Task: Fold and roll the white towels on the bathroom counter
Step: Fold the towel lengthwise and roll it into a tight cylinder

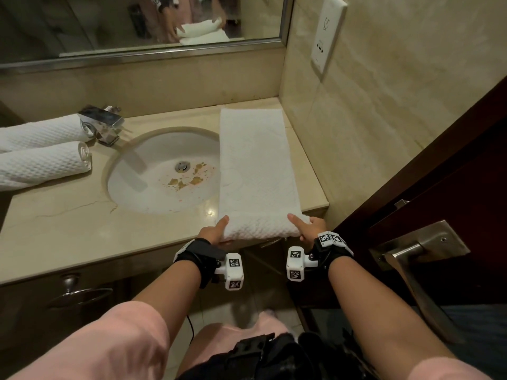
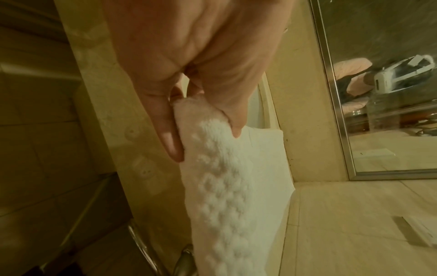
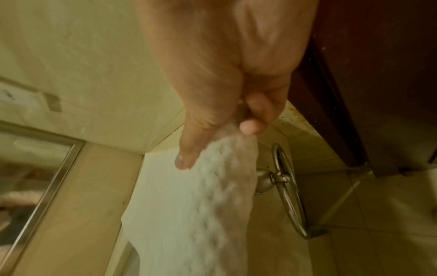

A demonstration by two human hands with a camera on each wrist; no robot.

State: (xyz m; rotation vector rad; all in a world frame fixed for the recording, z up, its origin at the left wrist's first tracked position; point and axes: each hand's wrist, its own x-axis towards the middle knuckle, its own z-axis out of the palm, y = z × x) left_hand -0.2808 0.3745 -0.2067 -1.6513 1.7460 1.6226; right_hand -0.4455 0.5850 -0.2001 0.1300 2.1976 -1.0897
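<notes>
We count three white towels on the marble surface [image 1: 68, 231]. One folded towel [image 1: 255, 165] lies as a long strip to the right of the sink basin [image 1: 153, 174], running from the back wall to the front edge, its left side overlapping the basin's rim. Its near end is turned over into the start of a roll, and both our hands are clamped on that end: the left hand [image 1: 212, 231] grips the left corner with the thumb on top and fingers [image 2: 169, 138] curled under, and the right hand [image 1: 310, 227] grips the right corner the same way, thumb on top. The wrist views show each thumb and fingers pinching the waffle-textured cloth.

Two rolled towels lie side by side at the left of the surface: the rear rolled towel [image 1: 41, 133] touches the front rolled towel [image 1: 44, 164], and both point their spiral ends toward the one chrome faucet [image 1: 103, 123].

The basin holds one drain [image 1: 182, 166] and several brownish stains around it. One mirror [image 1: 137, 23] hangs above, one socket plate [image 1: 327, 31] sits on the right wall, and one door handle [image 1: 411, 250] shows at right. Each wrist wears one black strap with a white marker block.
</notes>
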